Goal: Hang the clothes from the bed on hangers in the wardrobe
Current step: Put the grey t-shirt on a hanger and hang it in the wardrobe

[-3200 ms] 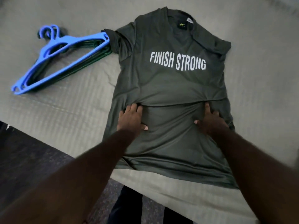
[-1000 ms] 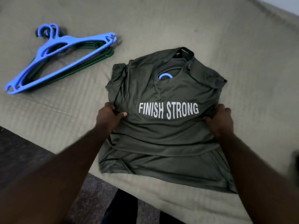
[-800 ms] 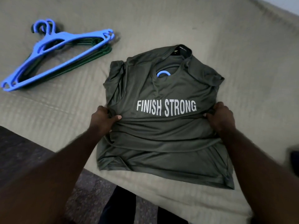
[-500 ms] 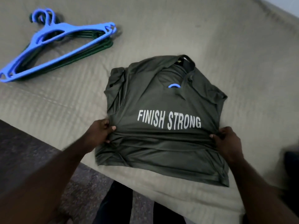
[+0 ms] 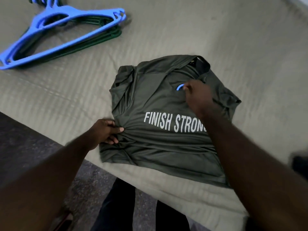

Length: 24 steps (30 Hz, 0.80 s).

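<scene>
The green T-shirt point(image 5: 166, 114) lies on the bed point(image 5: 233, 39) with a blue hanger hook point(image 5: 179, 87) showing at its neck: hanger inserted, hook not yet drawn clear, wardrobe step outstanding. The right hand point(image 5: 198, 97) pinches the hook; the left hand point(image 5: 106, 132) grips a fold at the shirt's side; spare hangers point(image 5: 63, 30) lie well apart
</scene>
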Each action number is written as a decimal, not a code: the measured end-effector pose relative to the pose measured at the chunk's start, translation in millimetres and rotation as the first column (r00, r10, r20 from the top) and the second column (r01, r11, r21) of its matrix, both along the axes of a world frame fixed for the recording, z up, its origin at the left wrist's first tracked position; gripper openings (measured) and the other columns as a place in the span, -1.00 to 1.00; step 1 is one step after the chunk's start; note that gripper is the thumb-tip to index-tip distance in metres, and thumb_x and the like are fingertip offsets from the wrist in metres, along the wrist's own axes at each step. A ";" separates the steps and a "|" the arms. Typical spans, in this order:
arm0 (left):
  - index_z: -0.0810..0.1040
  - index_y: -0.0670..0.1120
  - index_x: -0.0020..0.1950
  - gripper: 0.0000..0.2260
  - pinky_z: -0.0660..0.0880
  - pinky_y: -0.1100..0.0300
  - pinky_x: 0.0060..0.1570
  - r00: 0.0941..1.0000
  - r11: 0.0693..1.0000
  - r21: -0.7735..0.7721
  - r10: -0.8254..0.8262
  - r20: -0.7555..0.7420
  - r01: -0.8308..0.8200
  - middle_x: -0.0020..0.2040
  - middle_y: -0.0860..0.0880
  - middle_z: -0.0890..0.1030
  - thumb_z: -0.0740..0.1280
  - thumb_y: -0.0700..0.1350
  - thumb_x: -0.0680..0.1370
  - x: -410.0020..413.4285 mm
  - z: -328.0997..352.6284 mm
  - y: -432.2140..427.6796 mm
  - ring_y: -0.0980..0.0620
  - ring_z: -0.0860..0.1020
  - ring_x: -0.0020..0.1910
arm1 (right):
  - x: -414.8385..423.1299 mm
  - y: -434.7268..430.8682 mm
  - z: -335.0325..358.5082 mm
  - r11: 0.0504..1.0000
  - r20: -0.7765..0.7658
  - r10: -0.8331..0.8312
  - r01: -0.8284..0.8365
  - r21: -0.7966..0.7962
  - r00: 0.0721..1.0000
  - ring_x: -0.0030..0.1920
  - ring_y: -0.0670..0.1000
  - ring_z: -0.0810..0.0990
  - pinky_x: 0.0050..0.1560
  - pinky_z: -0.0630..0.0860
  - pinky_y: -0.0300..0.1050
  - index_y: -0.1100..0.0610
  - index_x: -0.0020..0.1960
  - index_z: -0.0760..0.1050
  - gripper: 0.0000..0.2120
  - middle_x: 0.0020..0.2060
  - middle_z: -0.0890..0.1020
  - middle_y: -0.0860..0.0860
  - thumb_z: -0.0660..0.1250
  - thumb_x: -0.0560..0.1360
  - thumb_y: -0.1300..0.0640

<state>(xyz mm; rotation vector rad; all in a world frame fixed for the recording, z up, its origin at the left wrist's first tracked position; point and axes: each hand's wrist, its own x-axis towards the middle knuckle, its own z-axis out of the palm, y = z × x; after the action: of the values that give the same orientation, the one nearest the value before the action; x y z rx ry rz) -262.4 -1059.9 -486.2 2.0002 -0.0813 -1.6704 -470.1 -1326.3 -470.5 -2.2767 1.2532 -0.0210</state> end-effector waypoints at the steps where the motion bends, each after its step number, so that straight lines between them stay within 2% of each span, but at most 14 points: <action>1: 0.54 -0.14 -0.18 -0.88 0.45 0.28 -0.58 1.000 1.000 0.001 0.007 -0.003 -0.007 -0.41 -0.11 0.60 0.46 -0.19 0.48 -0.6 -0.4 -0.7 0.05 0.54 -0.56 | 12.9 -9.4 -7.1 0.999 -0.082 0.042 -0.040 0.029 0.996 0.10 0.25 0.55 0.08 0.36 -0.01 0.27 0.07 0.57 -0.83 0.05 0.61 0.24 0.29 0.52 0.25; 5: 0.56 -0.17 -0.13 -0.88 0.44 0.28 -0.59 1.000 1.000 0.005 0.025 0.015 -0.025 -0.39 -0.13 0.60 0.48 -0.19 0.46 -0.9 -2.8 0.3 0.04 0.54 -0.57 | 35.9 -38.9 -21.8 0.966 -0.328 0.257 -0.234 0.108 0.909 0.15 0.29 0.53 0.10 0.49 0.08 0.26 0.11 0.49 -0.72 0.11 0.56 0.27 0.38 0.43 0.21; 7: 0.56 -0.18 -0.12 -0.88 0.43 0.28 -0.59 1.000 1.000 -0.003 0.019 0.010 -0.019 -0.39 -0.14 0.60 0.48 -0.19 0.47 -1.2 -2.2 -0.6 0.04 0.53 -0.57 | 39.2 -49.1 -20.1 0.946 -0.381 0.323 -0.293 0.137 0.866 0.15 0.27 0.55 0.08 0.48 0.06 0.24 0.10 0.51 -0.69 0.11 0.59 0.26 0.45 0.42 0.16; 9: 0.56 -0.17 -0.13 -0.89 0.44 0.28 -0.58 1.000 1.000 -0.016 0.012 -0.001 -0.012 -0.39 -0.11 0.61 0.46 -0.19 0.48 -1.3 0.5 0.4 0.04 0.54 -0.56 | 38.8 -57.6 -17.5 0.929 -0.355 0.369 -0.336 0.152 0.859 0.11 0.25 0.57 0.03 0.47 0.01 0.24 0.06 0.56 -0.75 0.07 0.61 0.25 0.45 0.44 0.15; 11: 0.57 -0.18 -0.10 -0.91 0.44 0.29 -0.57 1.000 0.999 -0.040 -0.005 -0.010 0.005 -0.39 -0.07 0.62 0.45 -0.19 0.50 -2.8 3.5 4.7 0.05 0.55 -0.54 | 32.4 -72.1 -17.0 0.960 -0.256 0.271 -0.242 0.138 0.928 0.07 0.23 0.58 -0.02 0.42 -0.05 0.24 0.03 0.57 -0.79 0.02 0.62 0.24 0.45 0.46 0.13; 13: 0.58 -0.19 -0.09 -0.92 0.39 0.29 -0.58 0.999 0.998 -0.054 -0.038 0.005 0.038 -0.37 -0.08 0.63 0.44 -0.20 0.50 -5.4 7.2 13.9 0.06 0.53 -0.55 | 23.2 -89.4 -18.7 0.992 -0.205 0.075 -0.053 0.114 0.976 0.08 0.22 0.58 -0.02 0.41 -0.05 0.25 0.02 0.58 -0.77 0.01 0.62 0.25 0.43 0.49 0.08; 16: 0.53 -0.20 -0.20 -0.87 0.32 0.30 -0.61 0.995 0.995 -0.037 -0.094 0.020 0.095 -0.42 -0.10 0.59 0.45 -0.22 0.49 -13.0 9.4 28.6 0.05 0.49 -0.59 | 5.7 -101.4 -24.0 0.986 -0.246 -0.082 0.115 0.120 0.966 0.11 0.27 0.59 0.03 0.45 0.02 0.33 0.03 0.59 -0.70 0.03 0.62 0.34 0.29 0.58 0.08; 19: 0.49 -0.21 -0.17 -0.81 0.32 0.27 -0.57 0.996 0.996 -0.005 -0.088 0.021 0.088 -0.41 -0.09 0.60 0.46 -0.16 0.49 -16.7 11.7 31.9 0.03 0.50 -0.56 | -3.8 -87.7 -30.1 0.979 -0.291 -0.123 0.164 0.120 0.949 0.17 0.34 0.53 0.10 0.42 0.08 0.39 0.12 0.53 -0.64 0.13 0.55 0.41 0.19 0.64 0.08; 22: 0.51 -0.21 -0.06 -0.66 0.38 0.26 -0.55 0.983 0.999 0.023 -0.052 0.178 0.049 -0.34 -0.08 0.63 0.48 0.05 0.46 -13.1 14.8 20.5 -0.01 0.55 -0.49 | -9.1 -72.6 -38.0 0.975 -0.307 -0.135 0.182 0.130 0.942 0.22 0.33 0.49 0.18 0.40 0.07 0.35 0.22 0.48 -0.62 0.20 0.51 0.39 0.16 0.65 0.04; 24: 0.48 -0.16 0.10 -0.54 0.50 0.21 -0.39 0.895 0.993 0.021 -0.110 0.432 0.112 -0.17 -0.09 0.66 0.46 0.16 0.44 -7.2 15.3 9.3 -0.04 0.63 -0.30 | -8.6 -66.5 -38.4 0.977 -0.294 -0.130 0.172 0.123 0.947 0.19 0.33 0.52 0.18 0.42 0.09 0.33 0.22 0.49 -0.60 0.18 0.53 0.37 0.15 0.63 0.02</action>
<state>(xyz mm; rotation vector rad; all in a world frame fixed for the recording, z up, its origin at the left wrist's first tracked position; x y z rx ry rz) -269.6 -1050.7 -470.9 2.3694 -0.3644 -1.2530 -478.7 -1392.9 -509.0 -2.1038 1.5210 0.3448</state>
